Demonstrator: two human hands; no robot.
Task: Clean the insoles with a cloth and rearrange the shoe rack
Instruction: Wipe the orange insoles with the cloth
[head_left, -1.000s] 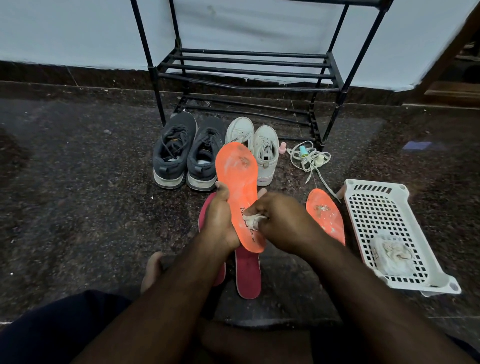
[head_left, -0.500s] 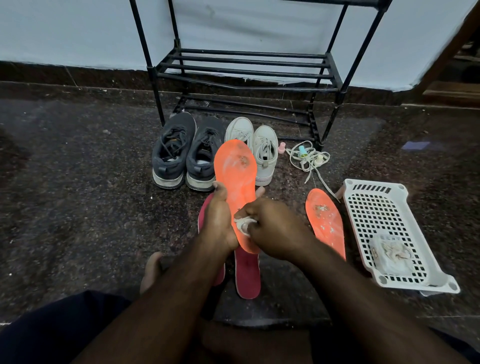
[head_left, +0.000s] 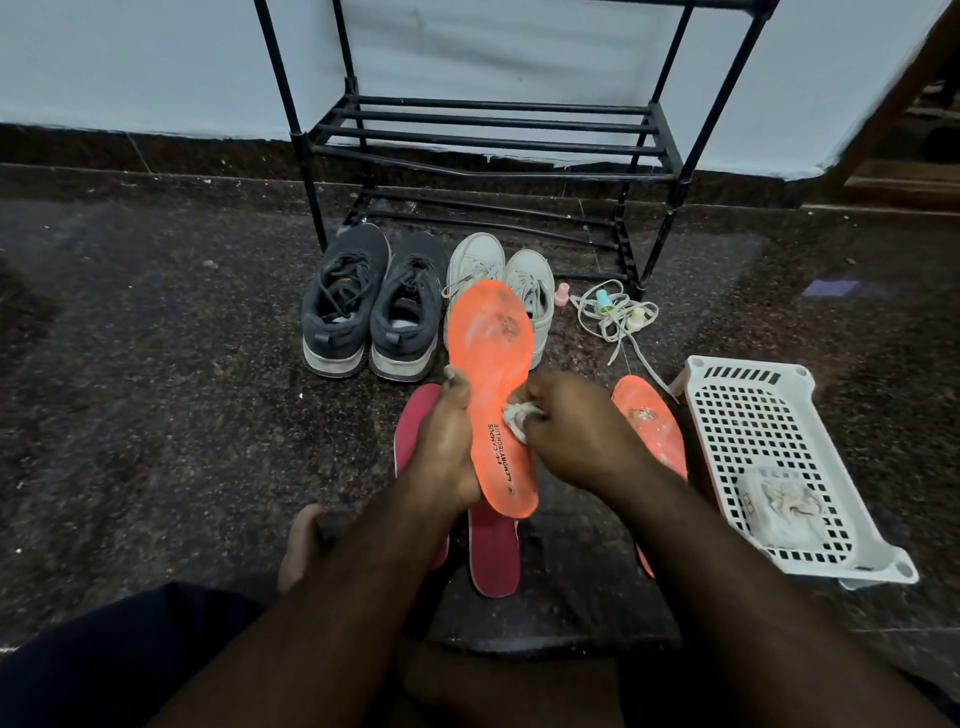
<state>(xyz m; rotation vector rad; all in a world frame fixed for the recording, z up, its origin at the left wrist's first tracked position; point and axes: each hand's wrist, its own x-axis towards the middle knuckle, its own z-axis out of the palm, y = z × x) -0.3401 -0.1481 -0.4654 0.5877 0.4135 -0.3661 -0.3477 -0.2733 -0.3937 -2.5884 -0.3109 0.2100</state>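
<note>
My left hand (head_left: 448, 441) grips an orange insole (head_left: 493, 353) by its left edge and holds it upright over the floor. My right hand (head_left: 569, 428) pinches a small white cloth (head_left: 514, 418) and presses it against the insole's right side near the middle. A second orange insole (head_left: 649, 423) lies on the floor to the right, partly behind my right arm. Two red insoles (head_left: 493, 551) lie on the floor under my hands. The black shoe rack (head_left: 493, 140) stands against the wall with bare shelves.
A pair of dark sneakers (head_left: 363, 306) and a pair of white sneakers (head_left: 498, 265) stand on the floor before the rack. Loose laces with small bottles (head_left: 615, 312) lie to their right. A white plastic basket (head_left: 779, 457) holding a crumpled cloth (head_left: 779, 506) sits at right.
My right hand has slid the cloth up the orange insole, from near the heel to about the middle. The left hand keeps the same hold.
</note>
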